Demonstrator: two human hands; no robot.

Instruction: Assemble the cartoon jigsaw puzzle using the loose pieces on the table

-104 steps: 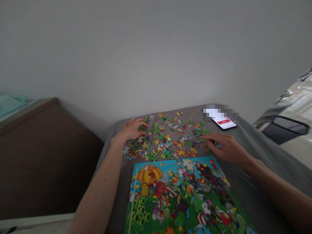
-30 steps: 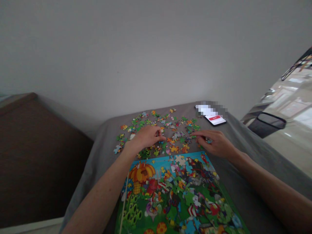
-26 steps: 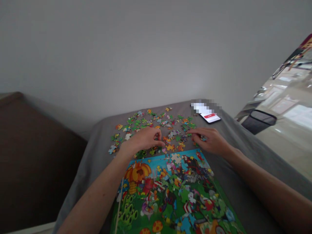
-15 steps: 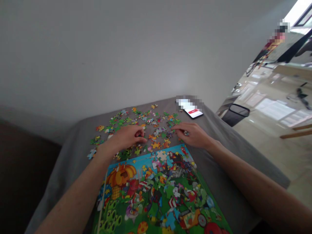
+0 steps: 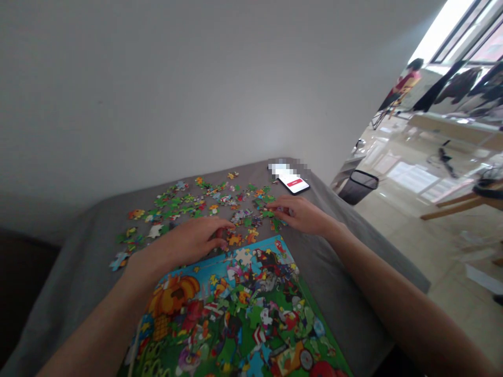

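My left hand point(image 5: 198, 236) hovers over the upper edge of the picture board, thumb and fingers apart, with orange puzzle pieces point(image 5: 234, 239) just off its fingertips. My right hand point(image 5: 301, 213) is at the right side of the loose pieces, thumb and fingertips closed on a small green puzzle piece point(image 5: 268, 213). Close by lie grey-purple puzzle pieces point(image 5: 240, 215). The colourful puzzle board point(image 5: 173, 343) lies in front of me, with several pieces on it, among them a pale piece point(image 5: 243, 255) near its top edge.
Loose puzzle pieces point(image 5: 184, 200) spread across the grey cloth point(image 5: 346, 293) toward the wall. A lit phone point(image 5: 294, 183) lies at the far right corner. Beyond the table stand a dark waste bin point(image 5: 358, 187) and wooden furniture; a person point(image 5: 406, 78) is far off by the window.
The view has turned right, shifting everything leftward. My left hand has come nearer the board and its fingers have spread. My right hand has shifted slightly among the pieces, a green piece now at its fingertips.
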